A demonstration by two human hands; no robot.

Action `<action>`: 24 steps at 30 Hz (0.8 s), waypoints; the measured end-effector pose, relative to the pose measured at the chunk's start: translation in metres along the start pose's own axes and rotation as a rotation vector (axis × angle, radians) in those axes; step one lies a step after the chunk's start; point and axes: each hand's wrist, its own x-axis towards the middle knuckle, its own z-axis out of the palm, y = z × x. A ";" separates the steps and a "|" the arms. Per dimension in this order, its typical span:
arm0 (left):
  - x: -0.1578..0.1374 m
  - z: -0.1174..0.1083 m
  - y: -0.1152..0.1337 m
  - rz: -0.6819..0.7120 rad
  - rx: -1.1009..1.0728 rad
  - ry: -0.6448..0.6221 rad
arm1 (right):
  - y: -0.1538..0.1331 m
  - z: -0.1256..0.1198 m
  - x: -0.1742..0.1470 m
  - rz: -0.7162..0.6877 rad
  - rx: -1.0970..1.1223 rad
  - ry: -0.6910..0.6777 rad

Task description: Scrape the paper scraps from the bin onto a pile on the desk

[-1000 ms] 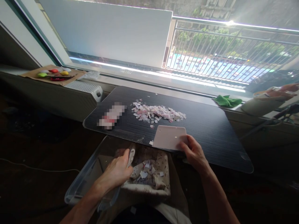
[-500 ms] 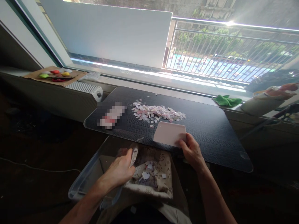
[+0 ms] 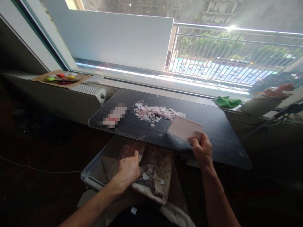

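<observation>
Panel (image 3: 186, 128) – flat, white – sits in the right hand (image 3: 203, 146), fingers pinching its near right corner, thumb on top; it's tilted over the bench (image 3: 217, 135), with the scrap pile (image 3: 158, 112) at its 10 o'clock. Can't tell if its edge touches the pile. One-corner grip is the weak point: load on the far end could twist it and let scraps slip under or round it. Lined box (image 3: 167, 171) is at 6 o'clock from the pile, below the near bench edge, a few scraps inside. Left hand (image 3: 129, 167) is at the box's 10 o'clock side; fingertips hidden, so can't tell if they're pinching the rim. If that hold is loose, the box could tip or drop away from the bench and open a gap – anything pushed over too fast would miss. One stray scrap (image 3: 133, 210) lies on the lap, at 7 o'clock from the box, so spills there look plausible. Clear bin (image 3: 88, 173) at the left hand's 9 o'clock might catch strays too. Pixelated item (image 3: 115, 115) at the pile's 9 o'clock could get dragged in by a wide sweep. Scraps look light; a draught could scatter them.
</observation>
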 end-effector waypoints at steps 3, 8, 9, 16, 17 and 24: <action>-0.004 0.004 0.000 -0.014 -0.014 0.000 | 0.000 0.003 -0.002 0.002 0.003 -0.027; -0.009 0.010 -0.007 -0.028 -0.040 -0.010 | -0.005 0.013 -0.011 -0.013 0.121 0.036; -0.010 0.010 -0.010 -0.020 -0.051 -0.009 | -0.007 0.014 -0.016 -0.011 0.182 0.046; -0.010 0.011 -0.030 -0.059 -0.121 0.028 | -0.004 0.028 -0.064 -0.005 0.341 -0.213; -0.009 0.011 -0.029 -0.066 -0.125 0.029 | -0.002 0.032 -0.069 0.000 0.345 -0.220; -0.008 0.010 -0.024 -0.089 -0.122 0.032 | -0.001 0.062 -0.090 -0.006 0.417 -0.151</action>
